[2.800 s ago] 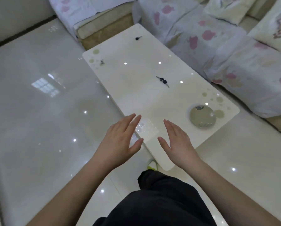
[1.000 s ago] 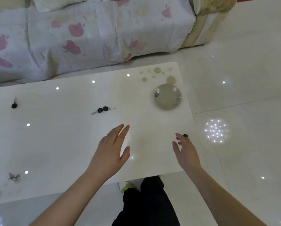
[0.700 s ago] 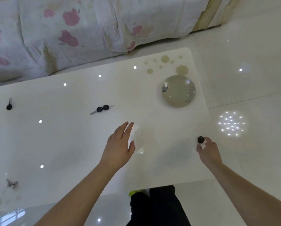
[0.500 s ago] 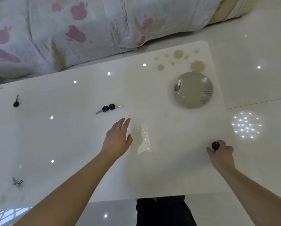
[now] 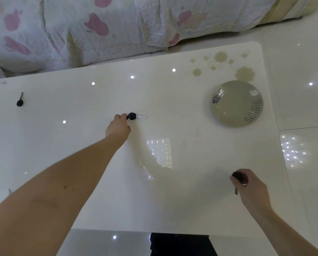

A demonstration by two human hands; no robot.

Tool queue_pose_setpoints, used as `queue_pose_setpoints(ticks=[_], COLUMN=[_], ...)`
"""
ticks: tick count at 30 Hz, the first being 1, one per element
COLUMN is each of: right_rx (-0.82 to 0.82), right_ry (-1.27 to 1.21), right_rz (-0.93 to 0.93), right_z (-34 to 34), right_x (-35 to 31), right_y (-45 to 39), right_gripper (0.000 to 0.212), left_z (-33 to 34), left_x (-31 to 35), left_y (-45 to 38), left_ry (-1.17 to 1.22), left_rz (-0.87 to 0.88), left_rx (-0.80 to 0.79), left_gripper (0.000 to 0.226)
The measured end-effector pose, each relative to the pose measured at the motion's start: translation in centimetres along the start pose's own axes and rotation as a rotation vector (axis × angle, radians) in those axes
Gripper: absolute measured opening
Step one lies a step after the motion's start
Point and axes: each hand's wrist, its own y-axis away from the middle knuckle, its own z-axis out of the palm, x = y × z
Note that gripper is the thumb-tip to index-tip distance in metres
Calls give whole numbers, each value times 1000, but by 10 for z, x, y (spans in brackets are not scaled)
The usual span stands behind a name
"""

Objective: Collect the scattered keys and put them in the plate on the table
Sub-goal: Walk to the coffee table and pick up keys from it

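A round grey-green plate [image 5: 236, 103] sits near the right end of the white table [image 5: 182, 200]. My right hand [image 5: 250, 187] is closed around a black-headed key [image 5: 238, 178] at the table's front right, its blade pointing down. My left hand [image 5: 118, 126] reaches to the table's middle, fingertips pinched on a pair of joined black-headed keys [image 5: 134, 116]; one silver blade sticks out to the right. Another black-headed key [image 5: 20, 101] lies alone at the far left. A small metal key [image 5: 9, 191] shows at the left front edge.
A sofa under a white cover with pink blotches [image 5: 80, 28] runs along the table's far side. Glossy pale floor tiles [image 5: 306, 108] lie to the right. My dark trousers [image 5: 182, 244] show below the table's near edge.
My left hand reached forward from the table's middle and closed its fingertips on the joined keys. My right hand lifted the black-headed key off the front right edge and turned it blade down.
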Motion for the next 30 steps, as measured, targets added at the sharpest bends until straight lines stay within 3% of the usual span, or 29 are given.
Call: queue_pose_setpoints(ticks=[7, 11, 16, 23, 30], right_rx=[-80, -104, -155, -261, -378], right_ry=[-166, -198, -258, -370, -377], right_rz=[-130, -175, -189, -182, -226], right_z=[19, 26, 28, 5, -12], right_x=[-46, -67, -89, -139, -209], right_y=[22, 31, 49, 112, 203], right_gripper=[8, 8, 9, 11, 14], left_z=[15, 21, 5, -67, -170], left_x=[-5, -15, -14, -22, -45], left_y=[6, 25, 79, 202, 320], left_ry=[14, 113, 486, 1281, 1876], left_rz=[-171, -65, 91, 56, 455], left_rx=[32, 37, 79, -64, -225], left_gripper=[31, 28, 20, 25, 19])
